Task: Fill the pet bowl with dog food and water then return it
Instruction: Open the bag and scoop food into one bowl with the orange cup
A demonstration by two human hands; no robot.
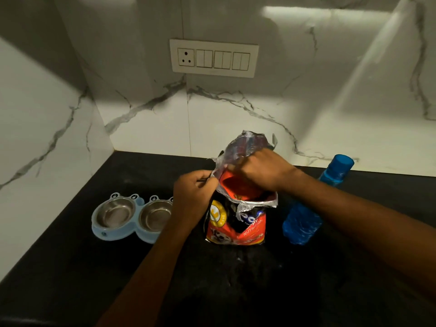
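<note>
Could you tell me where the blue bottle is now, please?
In the head view, the bottle sits on the counter right of the dog food bag, partly behind the right forearm.

The person's bare left hand (192, 192) and bare right hand (257, 169) show uncovered skin from fingers to wrist. The knuckles of the right one stand out as a rounded ridge. The slim, bare left forearm (165, 251) is uncovered along its whole visible length and falls into shadow toward the lower frame edge. The bare right forearm (354, 208) looks broader where it nears the camera. Fingernails are too dim to make out.
</note>
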